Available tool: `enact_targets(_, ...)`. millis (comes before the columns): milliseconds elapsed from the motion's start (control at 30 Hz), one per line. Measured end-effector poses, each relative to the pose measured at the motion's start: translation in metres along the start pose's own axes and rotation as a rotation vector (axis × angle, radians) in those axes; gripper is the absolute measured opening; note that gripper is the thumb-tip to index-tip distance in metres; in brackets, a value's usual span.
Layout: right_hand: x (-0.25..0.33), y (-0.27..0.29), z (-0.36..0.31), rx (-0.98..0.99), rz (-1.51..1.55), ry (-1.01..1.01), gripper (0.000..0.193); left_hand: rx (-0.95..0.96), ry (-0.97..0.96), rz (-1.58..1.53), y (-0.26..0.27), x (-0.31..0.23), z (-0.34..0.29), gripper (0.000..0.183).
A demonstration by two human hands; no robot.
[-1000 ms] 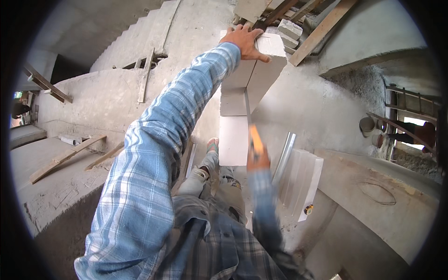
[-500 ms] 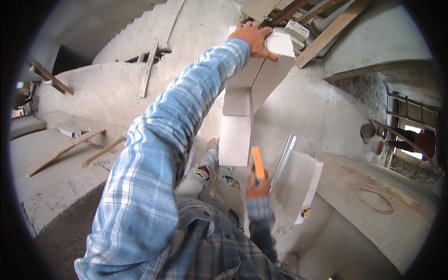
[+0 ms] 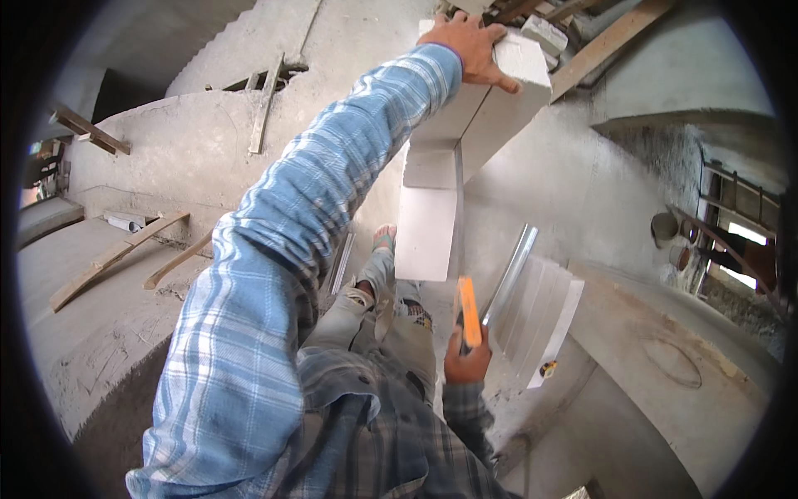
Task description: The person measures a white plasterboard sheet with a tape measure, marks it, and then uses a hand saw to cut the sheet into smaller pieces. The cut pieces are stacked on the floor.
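My left hand lies with fingers spread over the top end of a pale, light-coloured concrete block, its thumb reaching onto the near face. A second pale block extends below that one, toward my legs, and a straight dark joint line runs along the upper part. Lower right, my right hand is closed around an orange bar-shaped tool with a darker part along its side. The tool points up, just below and apart from the block's lower end. Its exact kind cannot be made out.
Right of my right hand are a silver metal bar, several pale blocks and a small yellow-black tape measure. Wooden boards lie at left, a timber beam at upper right. Another person stands far right near buckets.
The view has shifted slightly. My right hand with the orange tool has moved a little down, away from the block's lower end. My left hand stays on the block's top.
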State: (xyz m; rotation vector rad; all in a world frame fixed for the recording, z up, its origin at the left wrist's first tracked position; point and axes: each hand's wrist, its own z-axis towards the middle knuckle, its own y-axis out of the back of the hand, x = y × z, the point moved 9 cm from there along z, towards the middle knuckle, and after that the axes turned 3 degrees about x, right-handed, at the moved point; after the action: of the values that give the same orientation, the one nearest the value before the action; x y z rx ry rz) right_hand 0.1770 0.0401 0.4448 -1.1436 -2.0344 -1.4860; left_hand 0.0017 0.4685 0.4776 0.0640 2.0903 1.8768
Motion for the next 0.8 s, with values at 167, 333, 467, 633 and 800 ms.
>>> enact_targets(167, 0.015, -0.052, 0.226, -0.077, -0.072, 0.141, 0.032, -0.080, -0.020, -0.009, -0.005, -0.023, 0.005, 0.112)
enact_targets(333, 0.003, -0.040, 0.111, 0.038, -0.061, -0.060, 0.041, -0.056, -0.031, -0.057, 0.008, 0.015, 0.003, 0.111)
enact_targets(467, -0.017, -0.010, 0.019, 0.014, -0.043, 0.060, 0.039, -0.040, -0.012, -0.055, -0.004, 0.001, 0.009, 0.114)
enact_targets(633, 0.032, -0.057, 0.222, -0.143, -0.019, 0.236, 0.027, -0.052, -0.024, -0.067, -0.005, -0.016, 0.007, 0.111)
enact_targets(800, -0.027, -0.045, 0.089, -0.034, 0.009, 0.161, 0.039, -0.041, -0.112, -0.178, 0.005, 0.007, -0.003, 0.101)
